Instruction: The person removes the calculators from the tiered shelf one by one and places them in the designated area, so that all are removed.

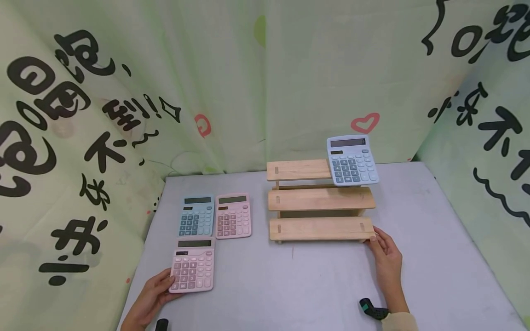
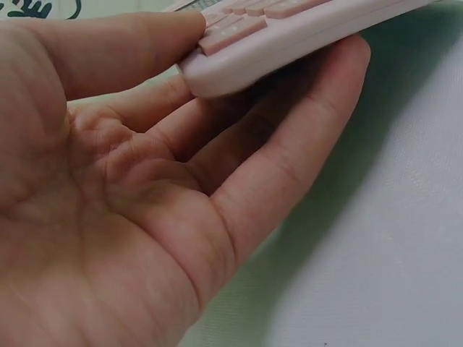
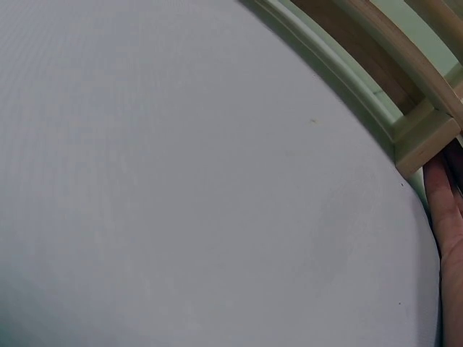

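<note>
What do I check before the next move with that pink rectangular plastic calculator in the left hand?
1. Grip of the left hand on the pink rectangular plastic calculator: ok, held from above and below.
2. That calculator fully off the white tabletop: cannot tell.
3. Gap to the light-blue rectangular plastic calculator beyond it: cannot tell; edges meet in the head view.
4. Right hand at the pale wooden three-tier rack: ok, touching its lowest plank's right end.
5. Lowest plank uncovered: ok.

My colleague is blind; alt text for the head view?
A person's left hand holds a pink calculator; the right hand touches a wooden rack bearing a blue calculator. Another blue calculator and another pink one lie on the table.
</note>
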`<state>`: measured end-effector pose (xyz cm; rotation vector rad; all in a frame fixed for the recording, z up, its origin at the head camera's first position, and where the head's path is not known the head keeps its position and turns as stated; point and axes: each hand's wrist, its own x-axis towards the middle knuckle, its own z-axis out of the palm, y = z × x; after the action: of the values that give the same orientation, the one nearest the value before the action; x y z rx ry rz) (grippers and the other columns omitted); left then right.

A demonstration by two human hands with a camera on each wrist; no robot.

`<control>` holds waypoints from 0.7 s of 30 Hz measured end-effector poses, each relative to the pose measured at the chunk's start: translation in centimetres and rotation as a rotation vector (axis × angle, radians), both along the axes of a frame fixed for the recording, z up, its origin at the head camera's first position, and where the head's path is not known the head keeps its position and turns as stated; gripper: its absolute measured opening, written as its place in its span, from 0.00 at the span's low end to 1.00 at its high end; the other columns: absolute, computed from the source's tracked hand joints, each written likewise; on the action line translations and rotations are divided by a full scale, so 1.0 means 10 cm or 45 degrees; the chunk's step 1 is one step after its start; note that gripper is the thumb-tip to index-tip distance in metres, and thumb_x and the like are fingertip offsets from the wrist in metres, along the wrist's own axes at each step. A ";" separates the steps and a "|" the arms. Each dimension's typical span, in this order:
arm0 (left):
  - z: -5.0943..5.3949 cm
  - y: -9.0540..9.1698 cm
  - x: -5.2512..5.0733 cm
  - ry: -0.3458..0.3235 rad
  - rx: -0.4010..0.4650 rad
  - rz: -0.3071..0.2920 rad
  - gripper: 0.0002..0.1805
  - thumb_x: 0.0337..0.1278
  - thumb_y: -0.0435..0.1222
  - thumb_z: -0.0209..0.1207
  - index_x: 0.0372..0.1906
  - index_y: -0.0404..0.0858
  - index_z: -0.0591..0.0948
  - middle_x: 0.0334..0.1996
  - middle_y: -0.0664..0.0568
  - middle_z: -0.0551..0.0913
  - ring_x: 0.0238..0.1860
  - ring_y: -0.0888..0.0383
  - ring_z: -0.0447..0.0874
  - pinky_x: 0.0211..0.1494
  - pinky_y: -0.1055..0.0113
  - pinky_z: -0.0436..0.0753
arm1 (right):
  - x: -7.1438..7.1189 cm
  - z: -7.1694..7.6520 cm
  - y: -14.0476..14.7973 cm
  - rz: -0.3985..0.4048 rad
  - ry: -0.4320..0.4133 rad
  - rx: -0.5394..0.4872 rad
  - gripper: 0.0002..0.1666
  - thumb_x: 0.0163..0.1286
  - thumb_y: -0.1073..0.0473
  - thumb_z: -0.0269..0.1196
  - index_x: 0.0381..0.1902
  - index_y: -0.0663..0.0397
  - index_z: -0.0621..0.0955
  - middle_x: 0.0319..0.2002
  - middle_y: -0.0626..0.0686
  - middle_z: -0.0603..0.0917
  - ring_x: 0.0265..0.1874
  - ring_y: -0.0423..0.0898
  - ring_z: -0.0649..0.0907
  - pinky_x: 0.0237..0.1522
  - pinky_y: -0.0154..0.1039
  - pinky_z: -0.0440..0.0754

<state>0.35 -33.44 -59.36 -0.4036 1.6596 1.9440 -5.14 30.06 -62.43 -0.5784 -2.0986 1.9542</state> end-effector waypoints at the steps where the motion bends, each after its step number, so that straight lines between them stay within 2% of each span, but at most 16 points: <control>1: 0.00 0.00 0.00 -0.003 -0.007 -0.001 0.43 0.83 0.41 0.49 0.82 0.24 0.38 0.57 0.65 0.84 0.57 0.65 0.87 0.65 0.56 0.85 | 0.00 0.00 0.00 0.002 0.001 0.002 0.30 0.80 0.52 0.60 0.75 0.56 0.72 0.53 0.33 0.84 0.54 0.23 0.83 0.53 0.15 0.79; 4: 0.01 0.00 0.00 -0.008 -0.044 -0.005 0.42 0.83 0.40 0.49 0.82 0.23 0.40 0.59 0.62 0.84 0.56 0.65 0.87 0.65 0.55 0.85 | 0.01 0.01 0.00 0.010 0.017 0.002 0.30 0.80 0.53 0.60 0.75 0.57 0.72 0.52 0.33 0.84 0.53 0.23 0.83 0.53 0.15 0.79; 7: 0.04 0.03 -0.01 -0.014 -0.133 0.009 0.41 0.83 0.40 0.49 0.81 0.23 0.44 0.60 0.56 0.84 0.55 0.64 0.88 0.63 0.56 0.86 | 0.02 0.01 0.00 0.017 0.030 -0.002 0.30 0.80 0.53 0.60 0.75 0.58 0.71 0.52 0.33 0.84 0.53 0.23 0.84 0.53 0.16 0.79; 12: 0.11 0.13 -0.03 -0.007 -0.354 0.086 0.36 0.80 0.40 0.53 0.78 0.22 0.55 0.61 0.42 0.85 0.50 0.60 0.91 0.56 0.57 0.90 | 0.02 -0.01 0.01 0.027 0.036 0.013 0.31 0.80 0.53 0.60 0.75 0.57 0.72 0.53 0.31 0.84 0.53 0.23 0.83 0.53 0.16 0.79; 16: 0.14 0.20 -0.07 -0.001 -0.529 0.121 0.31 0.79 0.37 0.55 0.75 0.23 0.63 0.59 0.37 0.86 0.48 0.58 0.90 0.51 0.59 0.91 | 0.02 -0.01 0.01 0.027 0.034 0.017 0.31 0.80 0.52 0.60 0.75 0.57 0.71 0.53 0.32 0.83 0.54 0.23 0.83 0.53 0.16 0.79; 21: 0.16 0.26 -0.10 0.035 -0.786 0.084 0.31 0.76 0.40 0.59 0.71 0.24 0.68 0.60 0.32 0.84 0.47 0.58 0.88 0.48 0.63 0.90 | 0.01 0.00 -0.01 0.009 0.019 0.006 0.30 0.80 0.53 0.60 0.75 0.57 0.72 0.53 0.33 0.84 0.53 0.23 0.83 0.53 0.16 0.80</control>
<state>-0.66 -30.85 -57.81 -0.6663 2.2728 1.4438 -5.03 29.98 -62.39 -0.5543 -2.0983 1.9510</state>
